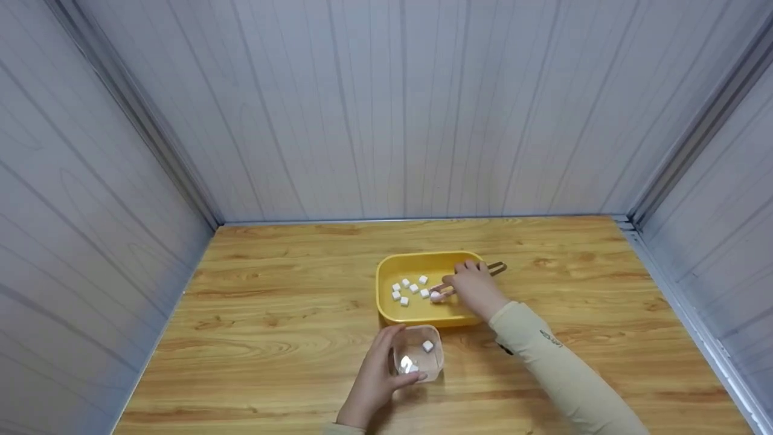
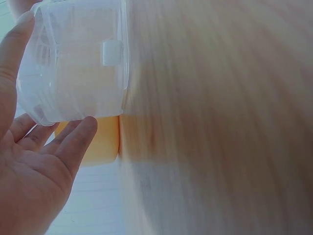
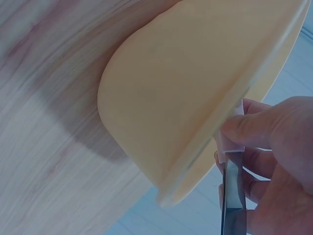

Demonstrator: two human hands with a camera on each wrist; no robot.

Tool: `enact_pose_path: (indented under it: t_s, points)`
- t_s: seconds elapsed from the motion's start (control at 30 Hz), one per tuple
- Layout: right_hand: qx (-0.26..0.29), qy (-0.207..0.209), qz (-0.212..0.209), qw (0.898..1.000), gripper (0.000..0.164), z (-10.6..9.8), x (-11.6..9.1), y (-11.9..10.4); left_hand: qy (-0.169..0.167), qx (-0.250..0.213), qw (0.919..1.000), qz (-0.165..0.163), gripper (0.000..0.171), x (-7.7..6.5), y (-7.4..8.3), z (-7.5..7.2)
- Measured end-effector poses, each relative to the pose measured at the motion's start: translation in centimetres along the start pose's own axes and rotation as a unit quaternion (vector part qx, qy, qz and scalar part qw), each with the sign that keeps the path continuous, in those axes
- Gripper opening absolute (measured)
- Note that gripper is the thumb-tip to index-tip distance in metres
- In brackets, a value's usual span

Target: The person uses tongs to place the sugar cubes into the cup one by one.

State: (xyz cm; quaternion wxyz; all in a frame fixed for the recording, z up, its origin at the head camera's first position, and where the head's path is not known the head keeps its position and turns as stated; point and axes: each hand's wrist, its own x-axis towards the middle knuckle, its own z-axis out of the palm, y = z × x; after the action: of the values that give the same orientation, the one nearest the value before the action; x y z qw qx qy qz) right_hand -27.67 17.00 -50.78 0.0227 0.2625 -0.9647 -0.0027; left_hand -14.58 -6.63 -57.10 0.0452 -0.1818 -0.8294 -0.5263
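Observation:
My right hand [image 1: 477, 290] grips a pair of tongs [image 1: 497, 267] with pink tips and a metal handle, reaching over the right side of the yellow tray [image 1: 430, 312]. Between the tong tips, low in the tray, is a white cube [image 1: 435, 296]. Several more white cubes [image 1: 413, 289] lie loose in the tray's left half. My left hand [image 1: 375, 377] holds a clear plastic box [image 2: 83, 73], thumb on the near side and fingers on the far side. Inside that box a white cube [image 1: 427, 346] shows. In the right wrist view the tray's wall hides the tong tips.
The clear box stands just in front of the tray on a wood-grain table [image 1: 272, 338]. Pale panel walls [image 1: 374, 121] close off the back and both sides. The tong handle sticks out past the tray's right rim.

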Motion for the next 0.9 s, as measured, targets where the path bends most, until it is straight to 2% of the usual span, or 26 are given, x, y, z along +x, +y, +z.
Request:
enact_pose_path:
  t_s: [0.33, 0.9]
  points:
    - [0.01, 0.014, 0.003, 1.0, 0.038, -0.3, -0.4, 0.2, -0.004, -0.003, 0.9999, -0.014, 0.089, 0.0, 0.0, 0.0]
    - [0.023, 0.019, 0.016, 0.999, 0.046, -1.7, -1.1, 0.6, -0.005, -0.003, 0.9999, -0.011, 0.088, 0.0, -0.1, 0.1]
